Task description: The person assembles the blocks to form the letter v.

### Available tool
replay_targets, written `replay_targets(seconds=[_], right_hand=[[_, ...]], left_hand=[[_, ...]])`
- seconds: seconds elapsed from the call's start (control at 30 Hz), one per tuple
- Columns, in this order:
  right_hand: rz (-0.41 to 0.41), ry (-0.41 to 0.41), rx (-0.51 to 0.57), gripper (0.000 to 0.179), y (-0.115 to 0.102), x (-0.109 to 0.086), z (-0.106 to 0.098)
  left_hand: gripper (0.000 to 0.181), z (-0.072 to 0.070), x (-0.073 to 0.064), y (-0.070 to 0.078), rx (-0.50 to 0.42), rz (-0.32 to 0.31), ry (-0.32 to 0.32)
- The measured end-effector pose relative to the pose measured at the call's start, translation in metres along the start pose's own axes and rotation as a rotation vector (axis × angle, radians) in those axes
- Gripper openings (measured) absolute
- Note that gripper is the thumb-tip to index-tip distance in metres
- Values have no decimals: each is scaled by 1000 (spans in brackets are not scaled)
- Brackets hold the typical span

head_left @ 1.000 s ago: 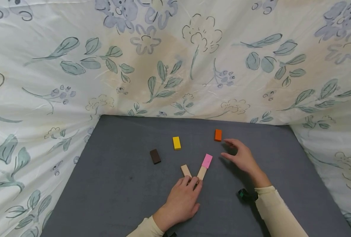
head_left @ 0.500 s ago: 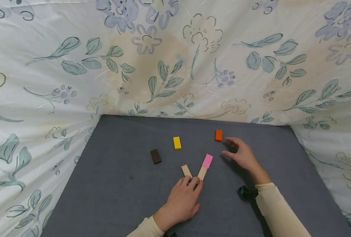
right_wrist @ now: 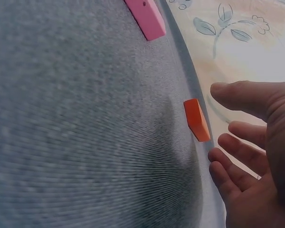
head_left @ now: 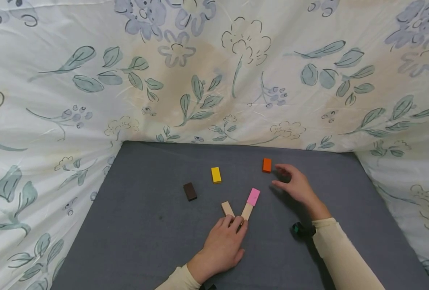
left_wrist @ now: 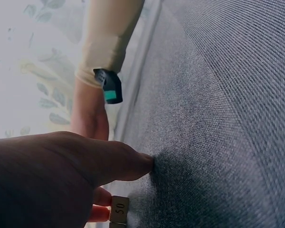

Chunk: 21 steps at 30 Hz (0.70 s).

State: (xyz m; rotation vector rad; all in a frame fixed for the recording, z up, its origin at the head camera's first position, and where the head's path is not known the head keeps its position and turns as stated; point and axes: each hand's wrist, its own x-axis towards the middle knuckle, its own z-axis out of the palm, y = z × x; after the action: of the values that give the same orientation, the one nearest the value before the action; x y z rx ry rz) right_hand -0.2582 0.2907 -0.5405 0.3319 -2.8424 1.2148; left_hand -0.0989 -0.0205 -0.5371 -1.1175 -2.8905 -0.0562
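My left hand (head_left: 223, 245) lies palm down, its fingertips resting on the near ends of two plain wooden blocks that spread apart in a V: a left block (head_left: 227, 208) and a right block (head_left: 247, 211). Their near ends are hidden under the fingers. A pink block (head_left: 253, 197) lies end to end with the right one. In the left wrist view, fingers touch a wooden block (left_wrist: 119, 209) marked 50. My right hand (head_left: 297, 185) hovers above the table, thumb and fingers spread, holding nothing. Just left of its fingertips lies an orange block (head_left: 266, 165), untouched.
A yellow block (head_left: 216, 175) and a dark brown block (head_left: 190, 191) lie farther left on the grey cloth-covered table (head_left: 145, 237). A flowered curtain (head_left: 199, 80) stands along the back and both sides.
The right hand has shifted very slightly away from the body, near the orange block. The left hand and the blocks stay in place.
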Motion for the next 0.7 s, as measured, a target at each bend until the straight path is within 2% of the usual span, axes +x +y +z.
replay_targets(seconds=[0.7], right_hand=[[-11, -39, -17, 66, -1, 16, -10]], left_hand=[[71, -1, 0, 1, -5, -8, -6]])
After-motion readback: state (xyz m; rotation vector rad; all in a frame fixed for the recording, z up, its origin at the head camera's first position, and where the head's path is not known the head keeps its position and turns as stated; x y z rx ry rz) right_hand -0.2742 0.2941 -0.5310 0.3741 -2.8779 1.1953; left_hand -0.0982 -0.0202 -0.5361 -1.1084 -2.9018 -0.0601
